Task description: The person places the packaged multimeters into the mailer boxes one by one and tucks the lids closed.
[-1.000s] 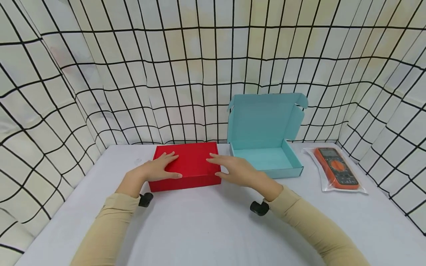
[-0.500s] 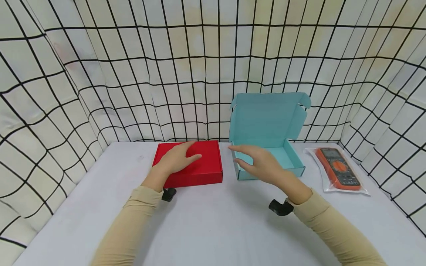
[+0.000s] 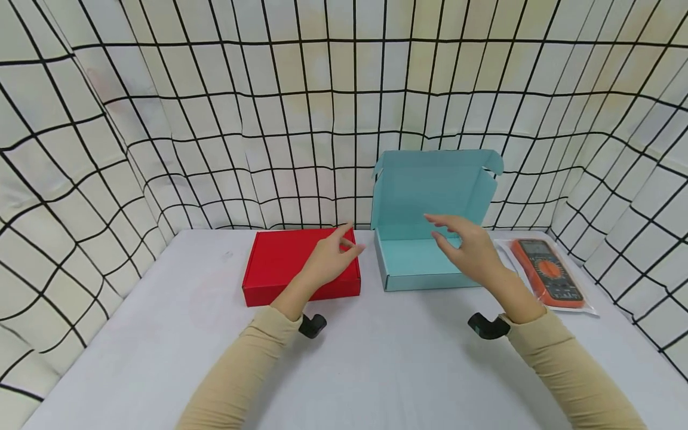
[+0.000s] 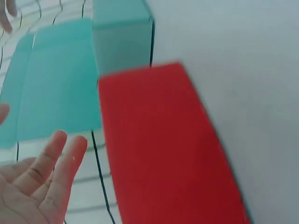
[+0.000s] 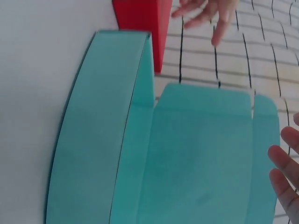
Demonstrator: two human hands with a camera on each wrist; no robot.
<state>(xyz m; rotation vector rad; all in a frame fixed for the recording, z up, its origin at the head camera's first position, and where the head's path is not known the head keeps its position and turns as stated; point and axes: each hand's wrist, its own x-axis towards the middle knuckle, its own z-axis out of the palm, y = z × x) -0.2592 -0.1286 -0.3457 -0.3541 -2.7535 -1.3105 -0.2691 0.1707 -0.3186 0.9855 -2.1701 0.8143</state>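
In the head view a closed red box (image 3: 285, 254) lies flat on the white table. My left hand (image 3: 329, 260) hovers over its right end, fingers extended and holding nothing. To the right stands a light blue box (image 3: 430, 282) with its lid (image 3: 430, 188) raised upright; the part of the inside that shows has nothing in it. In front of the box's right side my right hand (image 3: 470, 248) is in the air, thumb and fingers apart. The right wrist view shows that hand's fingertips (image 5: 280, 158) beside the raised lid.
An orange and black multimeter (image 3: 548, 272) in a clear plastic bag lies at the right of the table (image 3: 376, 370). Behind the boxes hangs a white cloth wall with a black grid (image 3: 301, 119), which also runs along both sides.
Both hands have come away from the red box and moved right, the right hand to the front of the light blue box. The boxes and multimeter stay in place.
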